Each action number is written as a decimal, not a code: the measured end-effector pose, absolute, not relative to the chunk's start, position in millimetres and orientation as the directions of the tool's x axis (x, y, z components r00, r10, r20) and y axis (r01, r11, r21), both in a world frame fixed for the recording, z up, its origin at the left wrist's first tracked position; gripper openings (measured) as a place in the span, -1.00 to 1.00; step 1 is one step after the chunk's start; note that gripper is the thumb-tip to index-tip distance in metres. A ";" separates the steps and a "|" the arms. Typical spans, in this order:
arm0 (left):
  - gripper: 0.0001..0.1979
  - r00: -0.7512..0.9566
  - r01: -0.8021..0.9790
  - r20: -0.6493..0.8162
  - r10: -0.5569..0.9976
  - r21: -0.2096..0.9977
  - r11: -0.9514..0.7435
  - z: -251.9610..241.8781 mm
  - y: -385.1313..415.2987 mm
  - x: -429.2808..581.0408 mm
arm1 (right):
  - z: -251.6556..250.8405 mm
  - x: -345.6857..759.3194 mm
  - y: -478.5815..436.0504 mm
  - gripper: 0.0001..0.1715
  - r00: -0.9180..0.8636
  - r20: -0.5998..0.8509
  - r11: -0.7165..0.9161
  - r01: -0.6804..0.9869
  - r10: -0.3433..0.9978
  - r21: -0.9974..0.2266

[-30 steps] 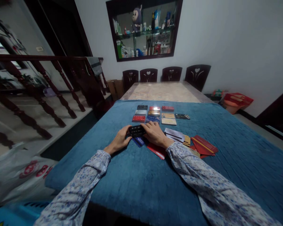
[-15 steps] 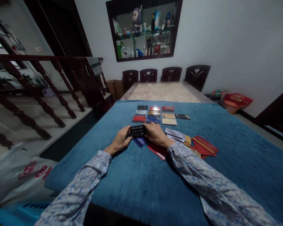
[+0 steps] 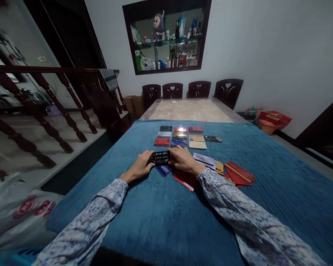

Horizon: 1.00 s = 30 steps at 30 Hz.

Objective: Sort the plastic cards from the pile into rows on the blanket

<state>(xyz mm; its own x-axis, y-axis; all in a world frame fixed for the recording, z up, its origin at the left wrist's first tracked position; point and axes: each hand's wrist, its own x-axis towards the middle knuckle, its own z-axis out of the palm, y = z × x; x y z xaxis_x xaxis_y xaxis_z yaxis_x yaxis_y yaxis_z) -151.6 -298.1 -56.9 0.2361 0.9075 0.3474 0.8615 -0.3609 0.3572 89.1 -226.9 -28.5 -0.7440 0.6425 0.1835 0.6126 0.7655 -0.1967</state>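
A black card [image 3: 161, 157] with pale lettering, perhaps the top one of a small stack, is held level by its two short ends. My left hand [image 3: 141, 164] pinches its left end, and my right hand [image 3: 182, 159] grips the right end. Just below it, a blue card [image 3: 163, 170] lies partly covered on the cloth. Red cards [image 3: 185, 180] lie under my right wrist. Farther off stand small piles in rows, among them a red pile [image 3: 162, 142], a blue pile [image 3: 179, 142] and a cream pile [image 3: 197, 145].
A blue cloth [image 3: 144, 218] covers the near part of the table. Right of my right wrist lie loose cards: a white one [image 3: 204, 160] and red ones [image 3: 240, 173]. A black patterned card [image 3: 213, 139] lies right of the piles. Chairs [image 3: 199, 89] stand at the far end.
The view has shifted slightly, so the whole scene sits a little lower and farther left. Both hands still hold the black card in nearly the same place.
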 end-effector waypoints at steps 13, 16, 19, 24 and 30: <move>-0.55 0.285 0.849 0.277 0.918 0.371 -0.376 -33.8 -274.2 -157.3 | -5.3 87.5 -214.0 -0.57 -0.752 0.104 0.758 0.638 0.651 -0.135; -0.56 0.292 0.854 0.251 0.923 0.366 -0.369 -25.8 -265.9 -157.9 | 2.8 86.5 -210.5 -0.51 -0.746 0.083 0.750 0.651 0.661 -0.118; -0.55 0.308 0.855 0.227 0.924 0.360 -0.374 -16.7 -257.1 -158.4 | 10.3 85.5 -205.2 -0.50 -0.749 0.058 0.750 0.653 0.660 -0.107; -0.62 0.320 0.856 0.232 0.919 0.345 -0.385 -5.6 -241.0 -160.7 | 17.2 82.2 -191.1 -0.56 -0.730 0.054 0.732 0.678 0.681 -0.069; -0.63 0.312 0.866 0.226 0.923 0.331 -0.374 -1.3 -218.1 -164.7 | 23.4 77.4 -173.9 -0.57 -0.720 0.085 0.724 0.688 0.689 -0.042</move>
